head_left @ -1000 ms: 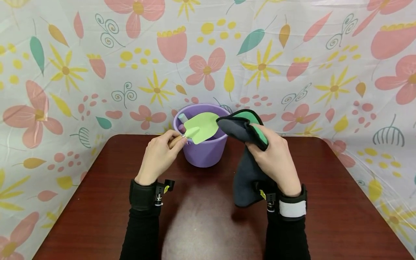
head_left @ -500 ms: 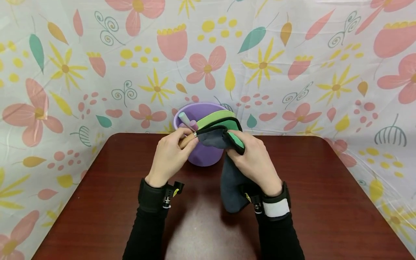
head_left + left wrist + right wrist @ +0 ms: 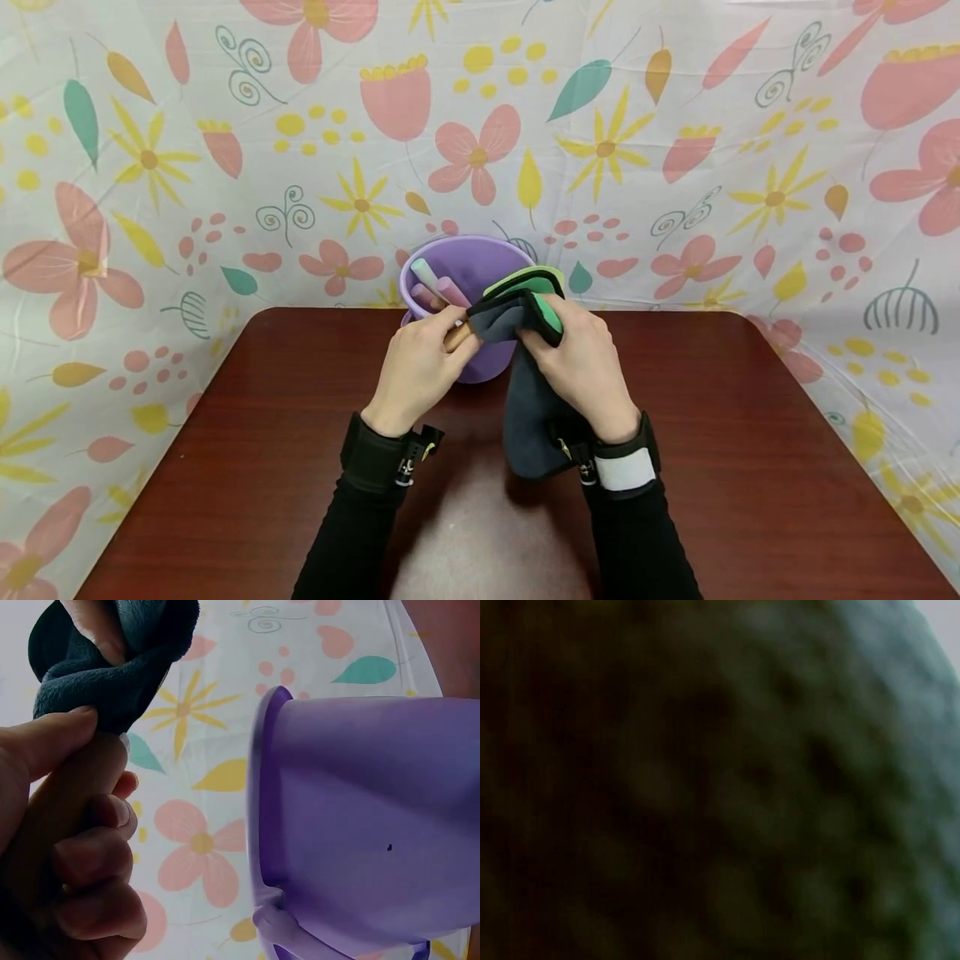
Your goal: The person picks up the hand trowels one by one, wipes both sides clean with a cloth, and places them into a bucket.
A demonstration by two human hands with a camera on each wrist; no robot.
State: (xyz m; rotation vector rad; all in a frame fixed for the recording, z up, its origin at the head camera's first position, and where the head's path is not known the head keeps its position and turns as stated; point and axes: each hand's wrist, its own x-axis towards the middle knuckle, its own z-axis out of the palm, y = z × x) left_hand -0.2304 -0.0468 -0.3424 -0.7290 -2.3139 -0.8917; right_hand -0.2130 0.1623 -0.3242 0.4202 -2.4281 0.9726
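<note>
My left hand point(image 3: 416, 367) grips the wooden handle point(image 3: 71, 784) of a small trowel with a light green blade point(image 3: 555, 274). Only a thin edge of the blade shows in the head view, behind the cloth. With my right hand point(image 3: 588, 371) I pinch a dark grey cloth point(image 3: 534, 421) with a green side and black edging, folded against the blade. Its lower part hangs below that hand. Blurred dark cloth point(image 3: 780, 787) fills most of the right wrist view. Just beyond both hands stands a purple bucket point(image 3: 480, 367).
Inside the bucket, several chalk-like sticks, among them a pale blue stick point(image 3: 424, 271) and a pink stick point(image 3: 453, 291), lean at the left. The brown table point(image 3: 300, 400) ends at a flower-printed sheet point(image 3: 480, 100) behind.
Both hands have come together in front of the bucket. The trowel's blade, in full view a second ago over the bucket, is now mostly covered by the cloth's fold.
</note>
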